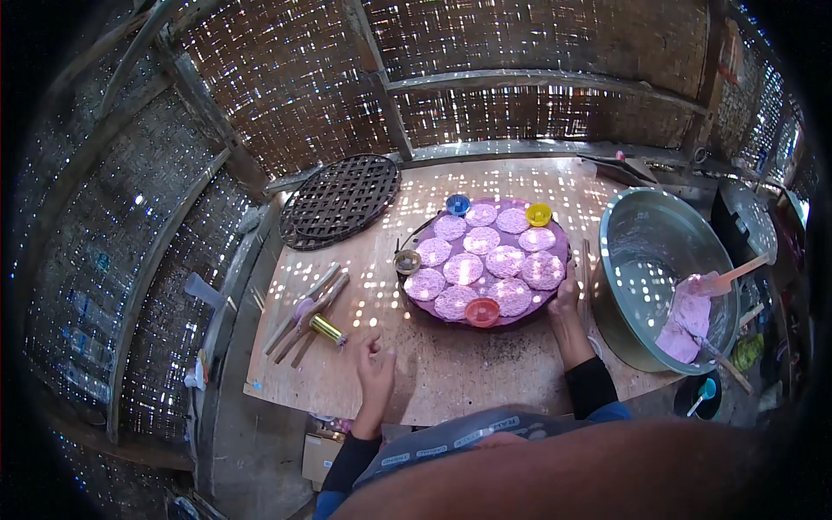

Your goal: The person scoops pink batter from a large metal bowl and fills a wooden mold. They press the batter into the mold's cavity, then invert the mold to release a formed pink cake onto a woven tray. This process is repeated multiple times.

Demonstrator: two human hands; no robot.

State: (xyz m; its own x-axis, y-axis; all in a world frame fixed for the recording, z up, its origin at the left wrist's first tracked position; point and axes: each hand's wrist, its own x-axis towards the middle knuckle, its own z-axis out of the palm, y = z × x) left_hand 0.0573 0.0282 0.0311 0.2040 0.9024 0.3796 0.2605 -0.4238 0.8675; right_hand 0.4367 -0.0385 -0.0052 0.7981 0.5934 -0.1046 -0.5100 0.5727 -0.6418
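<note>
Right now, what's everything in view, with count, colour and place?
table: one, tan, centre
round tray: one, purple, on the table
pink discs: about twelve, pink, on round tray
small cups: four; blue, yellow, red, dark; round tray's edge
lattice tray: one, dark brown, table's back left
sticks: at least three, brown, table's left
cylinder: one, gold, by the sticks
basin: one, grey-green, right of round tray
pink mixture: one mass, pink, in basin
utensils: two, orange and brown, at basin
scoop: one, turquoise, lower right
woven walls: several, brown, back and left
left hand: one, black-cuffed, table's front
right hand: one, black-cuffed, round tray's right edge
</note>
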